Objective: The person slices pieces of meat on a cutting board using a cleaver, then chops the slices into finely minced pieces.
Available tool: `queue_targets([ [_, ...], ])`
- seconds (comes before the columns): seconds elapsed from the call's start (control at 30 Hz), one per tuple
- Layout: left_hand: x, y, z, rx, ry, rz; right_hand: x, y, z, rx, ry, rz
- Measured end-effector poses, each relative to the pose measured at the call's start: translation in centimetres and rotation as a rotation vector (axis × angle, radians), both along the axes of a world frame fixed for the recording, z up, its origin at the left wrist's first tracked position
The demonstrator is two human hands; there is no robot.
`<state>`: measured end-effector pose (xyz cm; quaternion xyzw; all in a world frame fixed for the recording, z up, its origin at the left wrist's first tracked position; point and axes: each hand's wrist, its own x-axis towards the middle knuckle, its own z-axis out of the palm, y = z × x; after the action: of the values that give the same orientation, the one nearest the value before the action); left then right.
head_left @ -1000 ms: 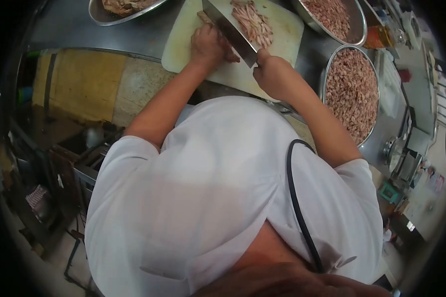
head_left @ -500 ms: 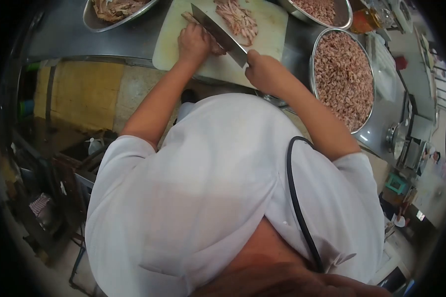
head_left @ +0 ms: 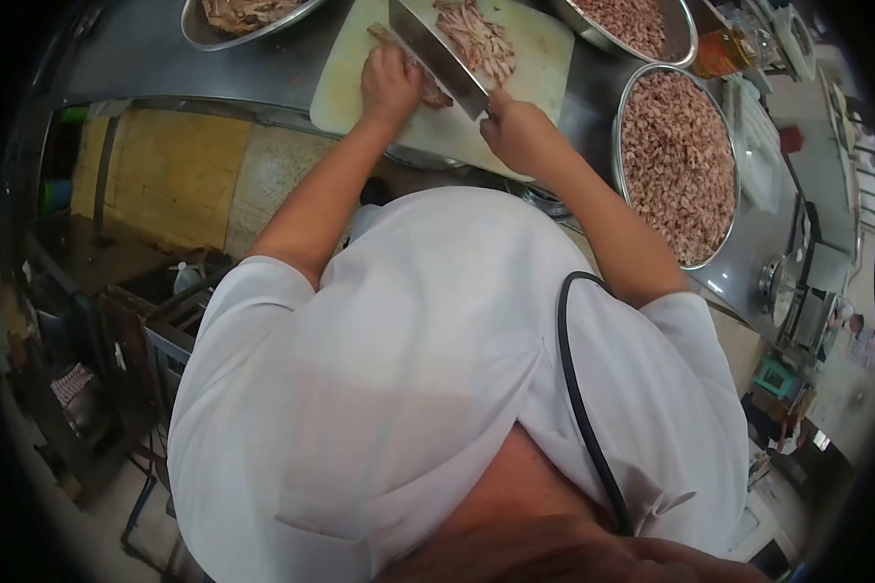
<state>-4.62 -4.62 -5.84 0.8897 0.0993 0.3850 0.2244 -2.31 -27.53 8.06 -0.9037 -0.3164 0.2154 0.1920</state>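
Note:
My right hand (head_left: 518, 126) is closed round the handle of a wide-bladed knife (head_left: 439, 58). The blade slants up and left over the cutting board (head_left: 345, 92), beside a piece of meat (head_left: 432, 90). On that piece lies my left hand (head_left: 391, 85), fingers bent and pressing it to the board. Part of the meat is hidden under the fingers and blade. Cut strips of meat (head_left: 476, 41) form a pile on the board, just beyond the knife.
An oval tray of chopped meat (head_left: 678, 165) stands at the right, with a second bowl of chopped meat (head_left: 632, 27) above it. At the upper left is a metal bowl with larger meat pieces (head_left: 248, 14). A metal counter (head_left: 204, 73) carries them.
The view has shifted, so the board and trays sit slightly differently in it. Both hands keep their hold, and the knife remains beside the left hand.

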Motion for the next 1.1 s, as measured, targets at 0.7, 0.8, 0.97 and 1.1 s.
queue_targets([
  [0.7, 0.3, 0.1, 0.8, -0.045, 0.110, -0.029, 0.0, 4.6, 2.8, -0.053, -0.032, 0.044],
  [0.8, 0.1, -0.3, 0.3, 0.006, 0.014, -0.033, -0.9, 3.4, 4.5, -0.068, 0.038, 0.015],
  [0.97, -1.2, -2.3, 0.8, -0.031, 0.144, -0.048, -1.8, 1.6, 3.4, -0.151, 0.025, -0.010],
  [1.1, -0.8, -2.0, 1.1, -0.037, 0.090, -0.091, 0.6, 4.3, 1.2, -0.032, -0.033, 0.038],
])
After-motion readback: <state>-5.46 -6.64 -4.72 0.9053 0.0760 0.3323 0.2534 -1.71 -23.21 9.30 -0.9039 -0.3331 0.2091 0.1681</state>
